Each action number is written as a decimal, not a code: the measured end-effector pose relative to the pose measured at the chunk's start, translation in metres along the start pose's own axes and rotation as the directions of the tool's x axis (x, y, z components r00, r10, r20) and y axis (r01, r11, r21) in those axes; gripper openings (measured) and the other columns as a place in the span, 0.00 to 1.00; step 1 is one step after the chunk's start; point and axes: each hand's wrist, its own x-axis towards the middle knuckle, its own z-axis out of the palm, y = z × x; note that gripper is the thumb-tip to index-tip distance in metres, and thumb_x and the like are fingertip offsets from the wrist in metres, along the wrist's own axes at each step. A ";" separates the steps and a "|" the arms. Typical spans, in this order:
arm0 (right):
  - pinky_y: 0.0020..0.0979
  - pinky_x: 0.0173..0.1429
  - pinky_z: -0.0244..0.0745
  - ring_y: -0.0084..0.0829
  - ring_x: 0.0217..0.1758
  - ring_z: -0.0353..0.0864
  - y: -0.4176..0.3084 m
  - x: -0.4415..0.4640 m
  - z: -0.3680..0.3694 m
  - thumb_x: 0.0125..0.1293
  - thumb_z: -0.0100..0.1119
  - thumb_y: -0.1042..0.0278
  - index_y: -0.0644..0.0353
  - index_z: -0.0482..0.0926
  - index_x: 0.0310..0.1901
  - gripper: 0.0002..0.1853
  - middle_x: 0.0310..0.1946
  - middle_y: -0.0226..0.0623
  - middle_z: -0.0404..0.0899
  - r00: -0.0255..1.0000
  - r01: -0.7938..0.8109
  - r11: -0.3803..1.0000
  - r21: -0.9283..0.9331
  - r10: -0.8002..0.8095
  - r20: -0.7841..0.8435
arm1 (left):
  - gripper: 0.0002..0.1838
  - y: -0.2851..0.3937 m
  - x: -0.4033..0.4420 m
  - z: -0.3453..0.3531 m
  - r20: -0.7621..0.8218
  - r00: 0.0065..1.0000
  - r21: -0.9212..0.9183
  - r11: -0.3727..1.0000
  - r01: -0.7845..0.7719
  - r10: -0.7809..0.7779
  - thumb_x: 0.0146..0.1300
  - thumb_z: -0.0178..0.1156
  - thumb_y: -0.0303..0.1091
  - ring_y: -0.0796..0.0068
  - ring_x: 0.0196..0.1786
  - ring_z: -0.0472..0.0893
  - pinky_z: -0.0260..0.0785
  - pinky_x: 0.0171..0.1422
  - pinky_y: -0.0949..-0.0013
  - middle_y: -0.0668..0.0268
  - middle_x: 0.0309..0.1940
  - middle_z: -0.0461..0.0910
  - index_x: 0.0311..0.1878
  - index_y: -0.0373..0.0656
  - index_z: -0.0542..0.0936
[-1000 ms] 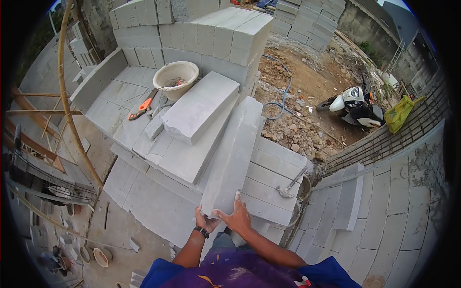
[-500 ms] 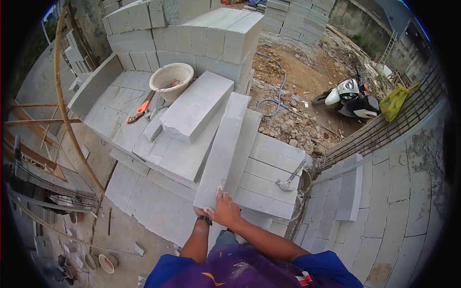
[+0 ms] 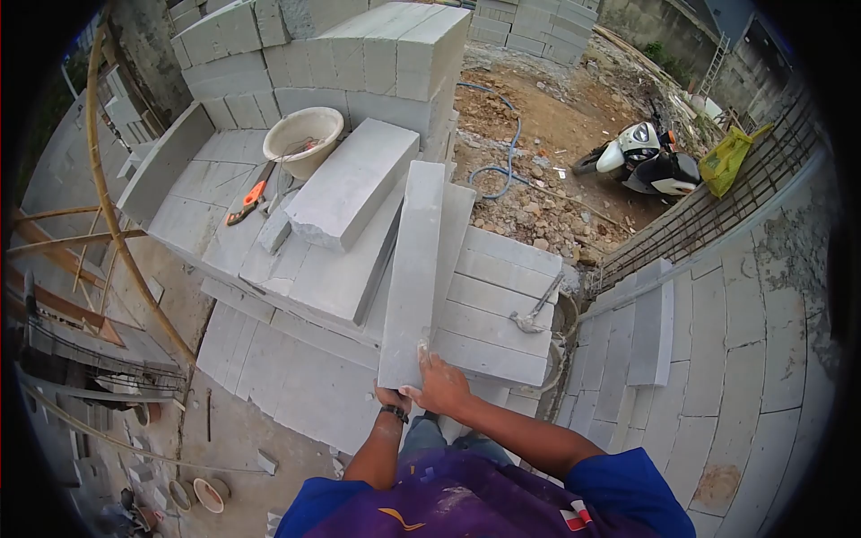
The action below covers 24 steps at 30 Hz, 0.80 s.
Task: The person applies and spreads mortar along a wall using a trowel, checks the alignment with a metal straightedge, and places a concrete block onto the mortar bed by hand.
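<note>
A long pale grey block lies lengthwise away from me on top of other blocks. My left hand, with a dark watch on the wrist, grips its near end from below; most of its fingers are hidden under the block. My right hand holds the near right corner, fingers against the block's side. Another block lies just to the right, partly under it. On the left, a wider block with a chipped end rests on the stack beside a white bowl.
An orange-handled saw lies left of the bowl. A hammer rests on blocks at the right. Beyond are a blue hose, rubble, a parked scooter and a yellow bag. A bamboo pole stands at the left.
The held block has turned more upright in view and shifted off the block beside it, which now shows more. My right hand has closed in from spread fingers onto the block's near right corner.
</note>
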 end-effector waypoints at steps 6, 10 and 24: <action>0.50 0.70 0.72 0.60 0.70 0.73 0.016 -0.062 -0.017 0.61 0.63 0.30 0.70 0.48 0.79 0.60 0.70 0.62 0.67 0.975 -0.092 0.996 -0.009 0.092 0.203 | 0.34 -0.033 -0.058 -0.049 -0.070 0.937 0.023 0.939 0.344 -0.342 0.62 0.40 0.50 0.52 0.63 0.79 0.70 0.68 0.48 0.56 0.60 0.81 0.64 0.40 0.77; 0.51 0.75 0.66 0.64 0.79 0.57 0.032 0.000 -0.019 0.58 0.64 0.26 0.67 0.39 0.80 0.67 0.77 0.65 0.52 0.954 -0.221 0.970 0.105 0.238 -0.183 | 0.35 -0.039 -0.062 -0.054 -0.219 0.824 0.219 0.796 0.564 -0.523 0.62 0.39 0.51 0.52 0.64 0.78 0.66 0.71 0.46 0.57 0.63 0.79 0.66 0.42 0.76; 0.49 0.64 0.77 0.55 0.68 0.68 0.024 0.102 -0.070 0.51 0.79 0.43 0.48 0.33 0.83 0.70 0.66 0.58 0.61 0.852 -0.504 0.860 0.082 0.510 -0.115 | 0.39 -0.044 -0.068 -0.033 -0.308 0.687 0.671 0.361 0.647 -0.658 0.65 0.45 0.56 0.51 0.65 0.76 0.65 0.71 0.48 0.50 0.67 0.74 0.74 0.41 0.68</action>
